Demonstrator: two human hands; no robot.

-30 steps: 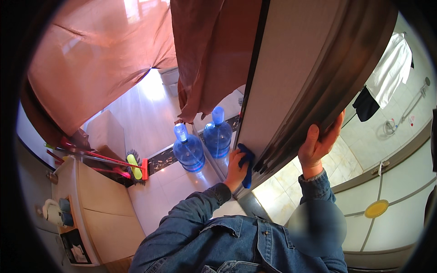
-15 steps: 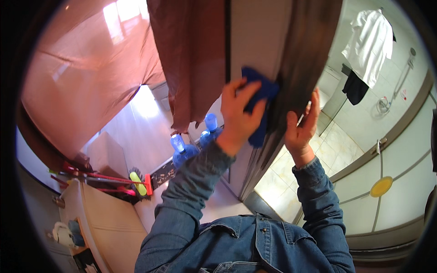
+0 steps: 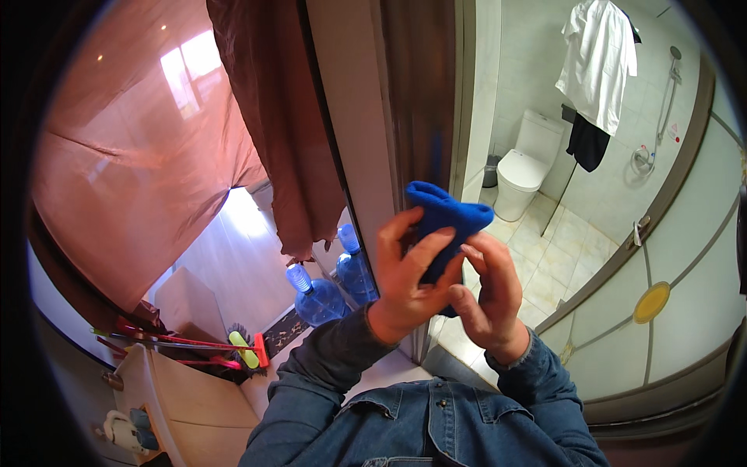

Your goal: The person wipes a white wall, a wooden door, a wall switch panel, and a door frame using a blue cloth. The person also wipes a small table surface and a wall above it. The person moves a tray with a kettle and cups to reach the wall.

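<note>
A blue cloth [image 3: 445, 219] is bunched up in front of me, held by both hands. My left hand [image 3: 408, 272] wraps its fingers around the cloth's left side. Against the cloth's lower right side sits my right hand [image 3: 492, 294], fingers curled on it. Both hands hover just before the dark brown door frame [image 3: 420, 101] at the bathroom entrance, not touching it. Blue denim sleeves cover both forearms.
Two large blue water bottles [image 3: 315, 296] stand on the floor by the frame. A brown curtain [image 3: 272, 117] hangs at left. Red-handled mops [image 3: 187, 346] lie near a beige cabinet [image 3: 187, 405]. Inside the bathroom are a white toilet [image 3: 525, 167] and hanging white and black clothes [image 3: 595, 58].
The left hand came up from low on the frame with the cloth, then drew back from it. The right hand left the frame and joined the left on the cloth.
</note>
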